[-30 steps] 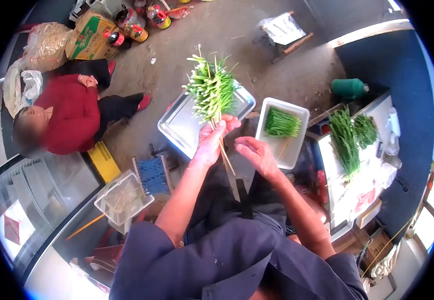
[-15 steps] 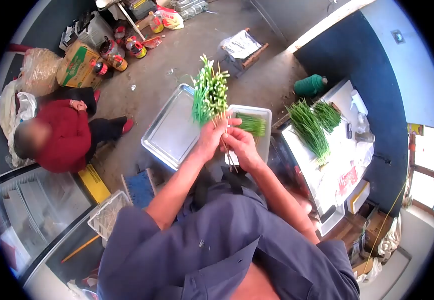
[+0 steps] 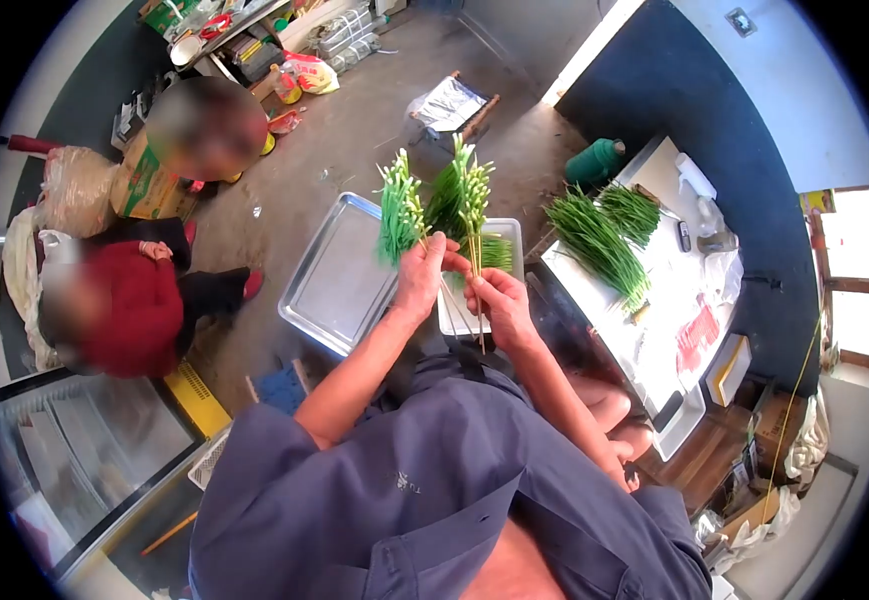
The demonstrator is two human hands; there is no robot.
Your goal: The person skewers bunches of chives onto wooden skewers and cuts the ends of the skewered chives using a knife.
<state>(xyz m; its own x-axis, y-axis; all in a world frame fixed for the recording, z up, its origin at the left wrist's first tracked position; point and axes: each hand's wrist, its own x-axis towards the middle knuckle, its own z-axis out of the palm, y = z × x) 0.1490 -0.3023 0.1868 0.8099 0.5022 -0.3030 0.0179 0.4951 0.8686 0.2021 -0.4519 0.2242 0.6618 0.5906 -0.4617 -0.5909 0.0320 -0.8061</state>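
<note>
My left hand (image 3: pixel 424 278) is closed on the thin sticks of one bunch of skewered chives (image 3: pixel 400 212), green with pale ends. Close beside it, my right hand (image 3: pixel 497 300) grips the sticks below a second bunch of skewered chives (image 3: pixel 470 195). The sticks' lower ends poke out under both hands. Below the left bunch lies a large metal tray (image 3: pixel 339 272) with a bare bottom. Behind my right hand is a smaller white tray (image 3: pixel 516 235) holding cut chives (image 3: pixel 496 252).
On the right, a white table (image 3: pixel 689 300) bears loose chives (image 3: pixel 599 245), a bottle and plastic bags. A green spool (image 3: pixel 595 161) stands behind it. A person in red (image 3: pixel 129 310) sits at left. A foil-topped stool (image 3: pixel 451 104) is ahead; boxes and bottles stand at back left.
The single cluster of skewers is now split into two bunches, one in each hand, held slightly apart. My right hand came in to grip sticks. The view has shifted, moving the table left.
</note>
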